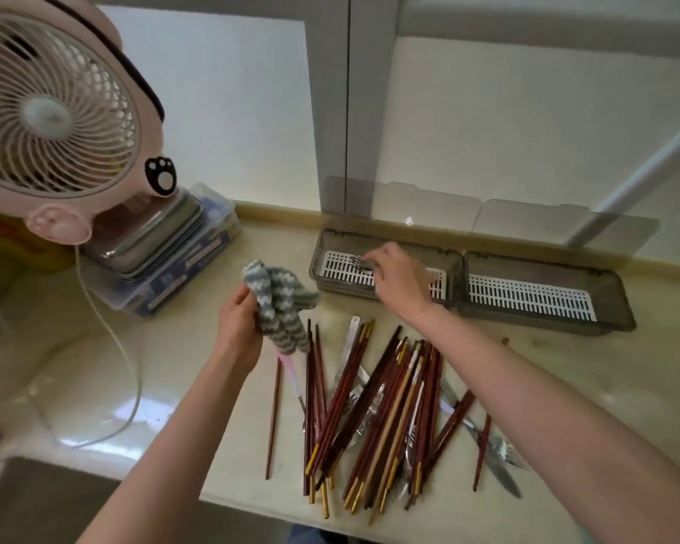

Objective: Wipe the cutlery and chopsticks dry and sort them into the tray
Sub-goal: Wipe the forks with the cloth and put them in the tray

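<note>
Over the left half of the tray [546,325], the right hand [399,276] pinches a fork [359,263] by its handle. The tines point toward the tray's left end, just above the white slotted insert [340,268]. Blur hides whether the fork touches the insert. The tray's right half shows a matching insert, and its two clear lids [527,221] stand open behind it against the window.

Left of the tray and nearer the person, the left hand [238,327] grips a bunched grey-and-white cloth [279,304], fingers curled round it, and holds it up off the desk [585,390].

On the near side of the tray, a loose heap of chopsticks [373,406] lies on the desk. Most are dark red-brown and some have gold tips, with pieces of metal cutlery partly buried among them. A knife [499,471] lies at the heap's right edge, and one chopstick lies alone at its left.

Far to the left of the tray, a pink fan [52,111] stands on stacked boxes [173,265]. Its white cord [132,371] trails across the desk.
</note>
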The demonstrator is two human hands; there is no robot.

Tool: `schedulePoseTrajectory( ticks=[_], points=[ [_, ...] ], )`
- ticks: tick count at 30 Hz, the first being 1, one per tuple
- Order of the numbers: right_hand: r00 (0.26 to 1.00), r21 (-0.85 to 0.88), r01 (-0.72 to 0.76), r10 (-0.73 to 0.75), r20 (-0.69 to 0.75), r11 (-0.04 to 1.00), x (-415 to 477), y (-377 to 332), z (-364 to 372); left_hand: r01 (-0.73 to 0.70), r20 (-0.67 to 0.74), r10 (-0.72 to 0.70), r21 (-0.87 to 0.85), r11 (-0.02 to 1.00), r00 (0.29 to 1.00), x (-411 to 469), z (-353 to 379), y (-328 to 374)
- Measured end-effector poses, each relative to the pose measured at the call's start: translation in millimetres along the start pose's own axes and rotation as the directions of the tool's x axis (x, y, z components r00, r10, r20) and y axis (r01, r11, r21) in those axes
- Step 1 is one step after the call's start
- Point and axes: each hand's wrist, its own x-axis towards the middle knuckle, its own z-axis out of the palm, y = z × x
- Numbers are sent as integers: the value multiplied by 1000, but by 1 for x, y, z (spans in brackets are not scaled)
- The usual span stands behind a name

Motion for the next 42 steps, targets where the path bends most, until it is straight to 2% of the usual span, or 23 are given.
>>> schedulePoseTrajectory(
  ticks=[1, 3, 5, 6, 9, 12, 15, 18, 21, 24, 26, 27, 29, 35, 38, 42],
  points=[
    [999, 48, 37, -39, 30, 998, -11, -16, 5, -15, -25, 14, -25, 1000, 1000, 2, -7, 3],
    [967, 131, -9, -24, 252, 991, -34, -45, 25, -30, -52, 27, -73, 997, 998, 3, -16, 4],
    [872, 147, -92, 8, 489, 985, -50, -67, 50, -28, -62, 22, -113, 993, 998, 3, -22, 3],
    [830, 137, -113, 18, 558, 984, -57, -75, 61, -27, -72, 18, -119, 992, 997, 1, -23, 2],
    [790, 94, -136, 51, 610, 986, -72, -88, 89, 7, -140, -26, -134, 991, 990, -7, -24, 1],
    [778, 207, -275, 91, 622, 939, -75, -88, 99, 39, -139, -56, -127, 991, 989, -11, -30, -5],
    [725, 468, -450, 5, 688, 760, -69, -78, 80, 79, -120, -89, -86, 993, 989, -11, -36, -11],
    [791, 709, -519, -47, 610, 477, -62, -63, 46, 108, -85, -110, -26, 994, 990, -13, -36, -17],
    [867, 829, -490, 54, 495, 269, -51, -48, 25, 121, -3, -122, 64, 991, 993, -15, -29, -24],
    [892, 877, -449, 148, 428, 172, -45, -41, 7, 107, 210, -177, 309, 945, 962, -21, -15, -26],
    [903, 890, -420, 186, 388, 179, -45, -39, -3, 67, 366, -246, 439, 896, 898, -25, -3, -27],
    [907, 893, -407, 201, 370, 192, -45, -39, -6, 56, 399, -272, 475, 878, 875, -26, 3, -27],
    [917, 899, -379, 217, 334, 218, -47, -37, -14, 23, 407, -279, 532, 846, 870, -26, 14, -26],
    [958, 883, -270, 198, 206, 384, -52, -28, -39, -75, 399, -215, 597, 798, 891, -27, 40, -23],
    [965, 871, -225, 222, 137, 438, -50, -20, -53, -72, 412, -233, 605, 793, 881, -27, 49, -18],
    [946, 860, -188, 323, 28, 475, -49, -9, -67, -40, 397, -246, 590, 807, 884, -22, 58, -13]
  ],
)
